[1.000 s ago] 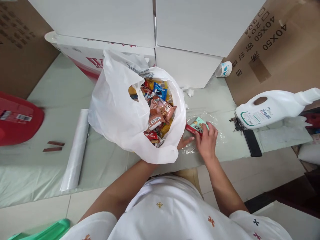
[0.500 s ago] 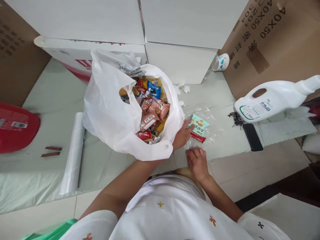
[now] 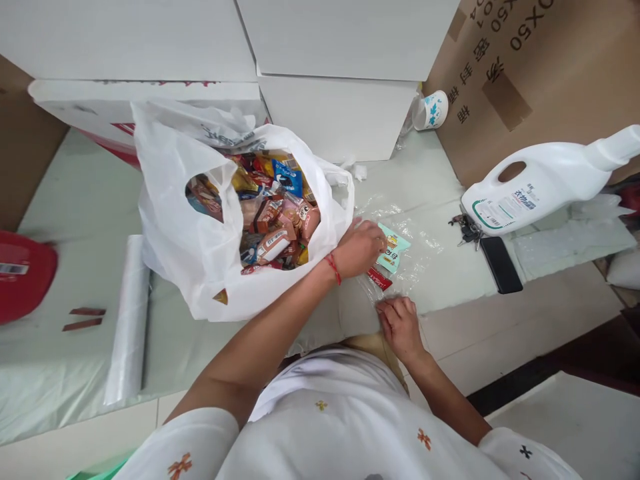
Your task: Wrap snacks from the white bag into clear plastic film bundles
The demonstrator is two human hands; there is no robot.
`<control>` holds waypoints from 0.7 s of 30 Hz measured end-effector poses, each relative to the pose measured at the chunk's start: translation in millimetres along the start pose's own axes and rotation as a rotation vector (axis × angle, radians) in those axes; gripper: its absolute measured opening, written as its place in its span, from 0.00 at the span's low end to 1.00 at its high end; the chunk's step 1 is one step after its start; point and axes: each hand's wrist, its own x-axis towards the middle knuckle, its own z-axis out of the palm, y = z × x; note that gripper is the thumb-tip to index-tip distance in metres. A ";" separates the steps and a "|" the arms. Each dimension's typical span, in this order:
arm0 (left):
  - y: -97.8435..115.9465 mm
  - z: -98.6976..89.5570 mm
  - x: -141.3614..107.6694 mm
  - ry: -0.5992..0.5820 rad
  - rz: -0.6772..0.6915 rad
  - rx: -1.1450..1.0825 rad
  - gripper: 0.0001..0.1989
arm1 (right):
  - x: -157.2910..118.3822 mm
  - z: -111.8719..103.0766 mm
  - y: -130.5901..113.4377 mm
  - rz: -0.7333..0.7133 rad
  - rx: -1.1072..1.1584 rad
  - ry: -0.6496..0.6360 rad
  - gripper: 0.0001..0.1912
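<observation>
My left hand (image 3: 361, 248), with a red cord at the wrist, is beside the mouth of a white plastic carrier bag (image 3: 187, 273). Its fingers curl down at the edge of a mint-green snack packet (image 3: 394, 248); the fingertips are hidden. A small red packet (image 3: 380, 279) lies just below that one. Both packets lie in or on a crinkled clear plastic bag (image 3: 417, 233); I cannot tell which. At the near edge of this clear bag, my right hand (image 3: 400, 323) is closed in a pinch on the plastic. Several wrapped snacks (image 3: 275, 217) fill the carrier bag.
To the right lie a white detergent bottle (image 3: 540, 183), keys (image 3: 467, 230) and a black phone (image 3: 501, 265). A paper cup (image 3: 433, 111) is by the cardboard box (image 3: 525, 80). White boxes (image 3: 335, 113) stand behind. A plastic roll (image 3: 125, 320) lies left.
My left hand has come out from behind the carrier bag's rim and now shows whole, its fingers more curled. The carrier bag's rim has shifted left. My right hand stays at the clear bag's edge.
</observation>
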 end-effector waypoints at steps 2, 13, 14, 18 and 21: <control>-0.5 3.3 1.5 -0.094 0.051 0.036 0.13 | -1.1 0.8 0.5 0.016 0.013 -0.003 0.11; 1.9 -15.1 24.0 -0.068 -0.037 -0.060 0.08 | -7.7 6.8 1.6 0.066 0.073 0.037 0.12; -0.2 -15.0 35.2 -0.071 -0.041 -0.065 0.08 | -8.2 7.3 1.9 0.071 0.077 0.037 0.13; -8.2 1.7 71.1 -0.156 -0.050 0.016 0.09 | -8.9 8.3 3.2 0.065 0.088 0.038 0.13; -9.9 14.8 73.2 -0.223 -0.050 -0.007 0.13 | -9.2 9.6 4.0 0.065 0.079 0.036 0.13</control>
